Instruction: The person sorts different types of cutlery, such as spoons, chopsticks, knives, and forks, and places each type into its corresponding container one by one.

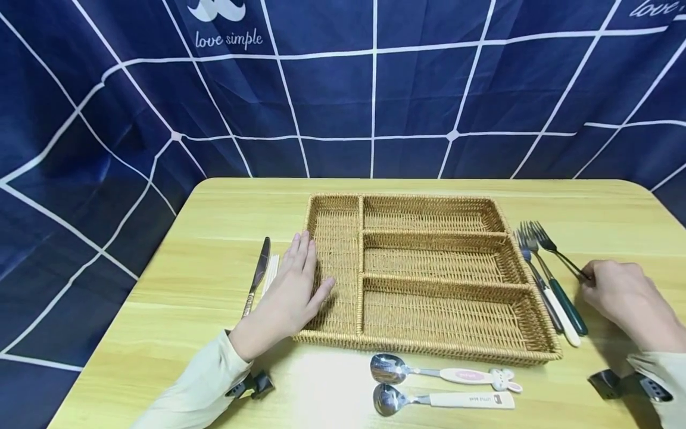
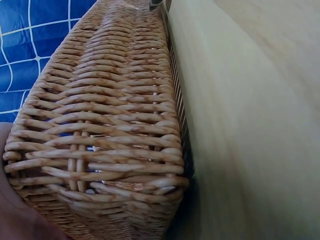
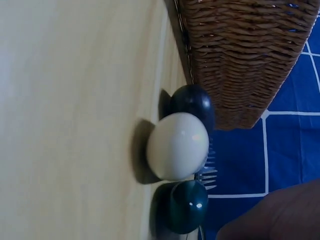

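A woven cutlery basket (image 1: 360, 286) with several compartments sits in the middle of the table. My left hand (image 1: 292, 292) rests over its left rim, fingers extended and thumb reaching into the long left compartment. Off the basket's right side, my right hand (image 1: 627, 295) pinches the handle of a dark fork (image 1: 549, 243), whose tines point away from me. Between that hand and the basket lie a white-handled fork (image 1: 564, 319), a green-handled fork (image 1: 570, 311) and a dark-handled one (image 3: 192, 102), side by side. The right wrist view shows their handle ends up close.
Two spoons, one with a rabbit-shaped handle end (image 1: 466, 375) and one with a plain white handle (image 1: 471, 400), lie in front of the basket. A knife (image 1: 261, 268) and pale chopsticks (image 1: 271, 271) are left of it, partly behind my left hand. A blue curtain (image 1: 332, 107) hangs behind.
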A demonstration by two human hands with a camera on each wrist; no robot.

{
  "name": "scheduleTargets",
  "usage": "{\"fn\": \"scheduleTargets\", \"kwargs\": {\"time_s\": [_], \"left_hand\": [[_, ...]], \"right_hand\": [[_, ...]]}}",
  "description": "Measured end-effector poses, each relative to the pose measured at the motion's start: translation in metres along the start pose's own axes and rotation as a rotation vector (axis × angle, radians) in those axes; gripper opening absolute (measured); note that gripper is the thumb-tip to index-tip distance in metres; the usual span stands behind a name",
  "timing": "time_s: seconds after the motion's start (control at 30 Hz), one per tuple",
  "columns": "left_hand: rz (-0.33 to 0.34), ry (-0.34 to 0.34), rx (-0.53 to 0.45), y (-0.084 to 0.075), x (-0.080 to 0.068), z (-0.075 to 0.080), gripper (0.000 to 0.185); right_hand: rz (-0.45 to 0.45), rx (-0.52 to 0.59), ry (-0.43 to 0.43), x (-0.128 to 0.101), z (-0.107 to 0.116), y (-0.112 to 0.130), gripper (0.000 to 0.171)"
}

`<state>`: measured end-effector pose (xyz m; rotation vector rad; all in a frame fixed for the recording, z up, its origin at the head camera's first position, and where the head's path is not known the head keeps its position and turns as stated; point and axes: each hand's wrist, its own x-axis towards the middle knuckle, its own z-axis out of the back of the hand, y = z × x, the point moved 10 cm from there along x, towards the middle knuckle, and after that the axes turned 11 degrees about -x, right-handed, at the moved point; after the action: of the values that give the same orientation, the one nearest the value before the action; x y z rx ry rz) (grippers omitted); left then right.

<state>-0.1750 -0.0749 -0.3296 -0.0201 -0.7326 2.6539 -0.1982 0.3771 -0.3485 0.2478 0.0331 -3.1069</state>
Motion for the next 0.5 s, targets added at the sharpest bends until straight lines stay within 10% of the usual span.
{"fn": "scheduleTargets", "kwargs": {"time_s": [0.5], "left_hand": [[-0.01,0.012,0.015,-0.002,0.001,-0.001,0.073]], "right_hand": [[-0.074,-0.004,-0.343,-0.008,0.023,-0.016,0.01]]}}
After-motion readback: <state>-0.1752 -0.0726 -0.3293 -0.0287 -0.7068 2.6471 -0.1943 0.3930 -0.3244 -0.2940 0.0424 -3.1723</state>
